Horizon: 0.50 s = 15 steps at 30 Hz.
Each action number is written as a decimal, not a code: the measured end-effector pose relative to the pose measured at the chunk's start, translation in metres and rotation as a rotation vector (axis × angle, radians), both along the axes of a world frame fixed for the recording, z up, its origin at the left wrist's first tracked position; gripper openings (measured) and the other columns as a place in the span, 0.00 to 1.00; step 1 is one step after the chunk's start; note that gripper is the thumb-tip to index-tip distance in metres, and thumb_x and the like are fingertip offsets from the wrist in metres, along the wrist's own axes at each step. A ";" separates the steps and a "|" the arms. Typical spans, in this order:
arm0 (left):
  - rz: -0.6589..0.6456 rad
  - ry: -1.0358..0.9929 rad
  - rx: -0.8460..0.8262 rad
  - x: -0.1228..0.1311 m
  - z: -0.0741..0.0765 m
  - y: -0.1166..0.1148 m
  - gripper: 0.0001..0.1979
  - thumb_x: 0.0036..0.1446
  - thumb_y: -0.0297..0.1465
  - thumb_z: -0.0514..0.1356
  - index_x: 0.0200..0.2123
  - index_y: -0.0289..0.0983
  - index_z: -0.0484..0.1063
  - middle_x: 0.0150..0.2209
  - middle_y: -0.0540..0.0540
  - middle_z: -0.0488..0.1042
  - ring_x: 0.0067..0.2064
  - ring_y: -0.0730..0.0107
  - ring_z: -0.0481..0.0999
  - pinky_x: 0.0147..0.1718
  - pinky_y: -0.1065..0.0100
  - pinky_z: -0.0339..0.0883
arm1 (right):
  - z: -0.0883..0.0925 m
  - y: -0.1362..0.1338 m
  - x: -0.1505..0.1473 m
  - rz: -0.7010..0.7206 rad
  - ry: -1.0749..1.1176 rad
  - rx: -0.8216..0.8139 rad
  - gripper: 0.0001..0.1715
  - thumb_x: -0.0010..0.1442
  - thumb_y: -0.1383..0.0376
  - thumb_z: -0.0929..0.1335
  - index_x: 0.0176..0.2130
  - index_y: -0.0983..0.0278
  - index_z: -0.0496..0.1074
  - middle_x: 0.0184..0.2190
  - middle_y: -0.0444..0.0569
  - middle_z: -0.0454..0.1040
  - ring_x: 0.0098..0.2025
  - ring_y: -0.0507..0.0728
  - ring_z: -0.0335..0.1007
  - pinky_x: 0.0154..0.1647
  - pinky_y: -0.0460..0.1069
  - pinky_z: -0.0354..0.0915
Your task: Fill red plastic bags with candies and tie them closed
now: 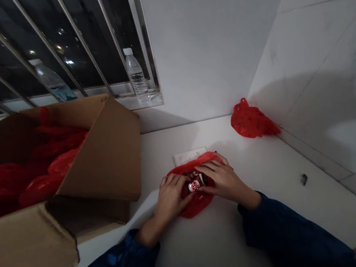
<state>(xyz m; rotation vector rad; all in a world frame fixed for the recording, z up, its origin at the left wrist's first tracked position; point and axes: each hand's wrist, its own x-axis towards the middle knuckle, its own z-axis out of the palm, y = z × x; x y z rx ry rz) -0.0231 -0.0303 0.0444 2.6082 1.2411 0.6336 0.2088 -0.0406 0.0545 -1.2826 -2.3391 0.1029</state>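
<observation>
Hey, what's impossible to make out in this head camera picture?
All in the head view:
Open bag: its contents are partly covered by the left hand and right hand.
Card: print too small; near edge hidden by the open bag.
Corner bag: contents hidden by its red plastic.
Carton: cut off by the left edge.
Dark scrap: too small and blurred to identify.

We see a white tabletop [264, 166] carrying an open cardboard box [101, 148] on the left, an opened red plastic bag [191, 211] at the middle and, just behind that, a flat white printed piece [186, 156]. Near the corner we find a second red bag [249, 122] (its top bunched up), and farther right a small dark scrap [304, 179].
</observation>
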 end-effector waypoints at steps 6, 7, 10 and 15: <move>0.049 -0.485 -0.177 0.007 0.009 -0.008 0.17 0.57 0.35 0.65 0.48 0.41 0.66 0.47 0.45 0.74 0.49 0.60 0.73 0.50 0.58 0.64 | 0.010 -0.003 -0.006 0.043 0.344 -0.080 0.18 0.65 0.53 0.67 0.49 0.61 0.72 0.41 0.48 0.79 0.44 0.58 0.73 0.61 0.60 0.55; 0.050 -0.621 -0.261 0.009 0.011 -0.009 0.20 0.56 0.36 0.66 0.50 0.41 0.64 0.48 0.45 0.73 0.49 0.61 0.73 0.49 0.59 0.65 | 0.011 -0.003 -0.006 0.054 0.425 -0.137 0.15 0.65 0.53 0.67 0.44 0.61 0.73 0.37 0.47 0.78 0.40 0.57 0.73 0.55 0.58 0.61; 0.010 -0.921 -0.524 0.015 0.017 -0.009 0.23 0.53 0.36 0.68 0.49 0.39 0.65 0.45 0.45 0.74 0.45 0.63 0.74 0.46 0.63 0.68 | 0.011 -0.002 -0.007 0.076 0.681 -0.342 0.15 0.64 0.53 0.68 0.35 0.62 0.72 0.31 0.45 0.75 0.35 0.55 0.71 0.40 0.51 0.66; -0.032 -1.037 -0.747 0.015 0.023 -0.007 0.14 0.51 0.36 0.69 0.36 0.36 0.70 0.35 0.49 0.74 0.36 0.71 0.72 0.38 0.70 0.66 | 0.009 -0.001 -0.008 0.177 0.979 -0.612 0.14 0.60 0.53 0.71 0.37 0.62 0.72 0.34 0.45 0.75 0.36 0.54 0.71 0.38 0.50 0.66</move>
